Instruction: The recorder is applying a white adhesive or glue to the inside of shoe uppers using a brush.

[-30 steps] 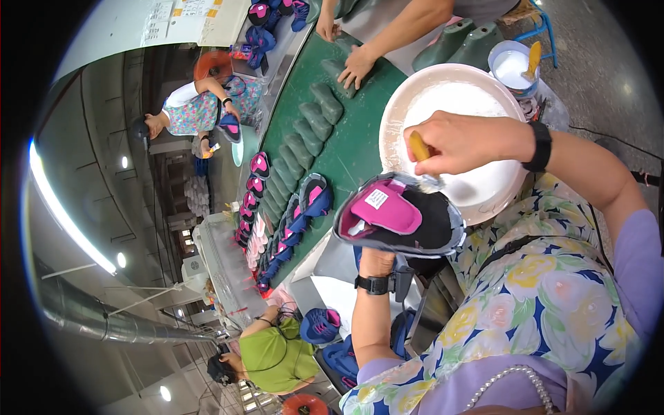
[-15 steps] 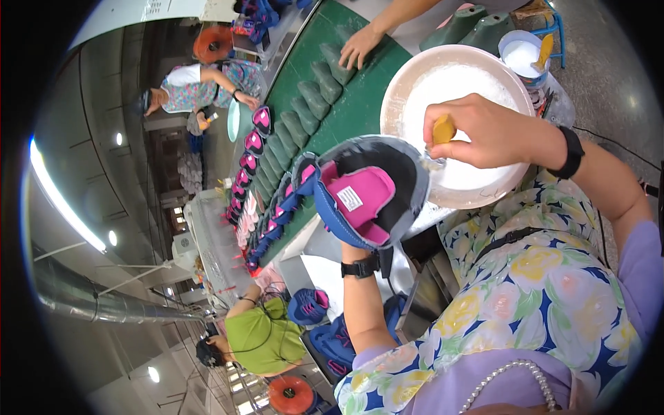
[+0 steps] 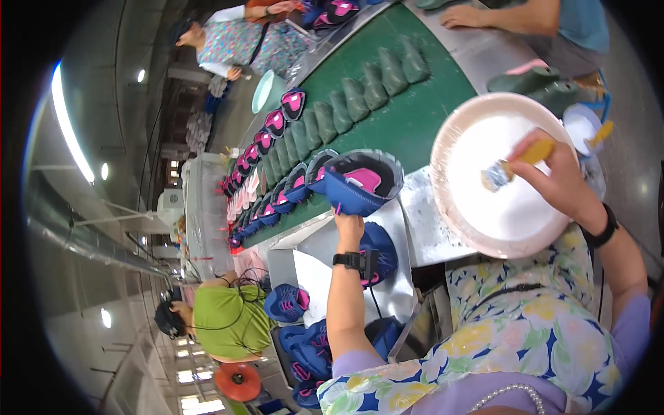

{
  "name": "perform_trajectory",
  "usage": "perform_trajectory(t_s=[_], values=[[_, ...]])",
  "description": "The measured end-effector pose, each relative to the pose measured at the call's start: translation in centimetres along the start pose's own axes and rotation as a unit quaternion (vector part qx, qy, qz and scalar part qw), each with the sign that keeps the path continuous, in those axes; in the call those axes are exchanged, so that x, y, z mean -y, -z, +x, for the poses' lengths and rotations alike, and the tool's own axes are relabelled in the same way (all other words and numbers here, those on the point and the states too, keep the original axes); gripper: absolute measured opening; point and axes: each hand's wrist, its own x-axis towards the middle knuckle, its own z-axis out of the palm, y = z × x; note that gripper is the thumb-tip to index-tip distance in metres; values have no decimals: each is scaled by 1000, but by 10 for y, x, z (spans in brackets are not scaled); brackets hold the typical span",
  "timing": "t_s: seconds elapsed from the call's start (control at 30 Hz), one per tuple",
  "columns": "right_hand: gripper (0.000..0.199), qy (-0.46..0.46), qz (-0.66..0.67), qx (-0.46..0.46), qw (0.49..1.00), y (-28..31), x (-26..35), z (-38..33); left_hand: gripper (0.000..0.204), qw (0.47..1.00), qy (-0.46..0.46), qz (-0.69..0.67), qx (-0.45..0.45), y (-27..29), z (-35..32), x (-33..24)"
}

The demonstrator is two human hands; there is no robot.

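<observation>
My left hand [image 3: 348, 227] is closed on a blue shoe upper [image 3: 351, 198] with a pink insole board and a grey-edged open rim. The upper is raised at the near edge of the green conveyor belt [image 3: 422, 104], and it hides part of my fingers. My right hand [image 3: 564, 183] grips a brush [image 3: 531, 152] by its yellow handle. Its bristles point into a pale pink basin [image 3: 441, 197] of white liquid; whether they touch the surface I cannot tell. Another blue shoe upper [image 3: 379, 252] with laces lies just beyond my left wrist.
Rows of dark green shoe lasts [image 3: 356, 104] and blue-and-pink uppers [image 3: 275, 124] line the belt. A white pot [image 3: 579, 124] with a yellow-handled brush stands beyond the basin. More uppers [image 3: 304, 349] fill a tray at lower left. Co-workers [image 3: 232, 321] surround the line; one person's hand [image 3: 462, 16] rests at its far side.
My left hand has moved the upper away from the brush, leftward toward the belt. The brush has shifted from the upper's rim to over the basin. My view has turned somewhat.
</observation>
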Motion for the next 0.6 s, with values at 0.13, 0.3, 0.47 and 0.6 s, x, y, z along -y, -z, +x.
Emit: perform_trajectory(t_s=[0.13,0.3,0.47,0.6], values=[[14,-43,-92,-3,995,22,-11,-8,22,765,416,-490,42,-49,61,-2],[14,-141,-64,43,987,7,-18,8,50,788,459,-409,-17,-66,81,73],[15,-195,-38,80,977,-2,-7,23,66,905,412,110,0,16,39,132],[13,-170,-134,88,972,6,-17,28,44,966,194,-16,168,45,23,17]])
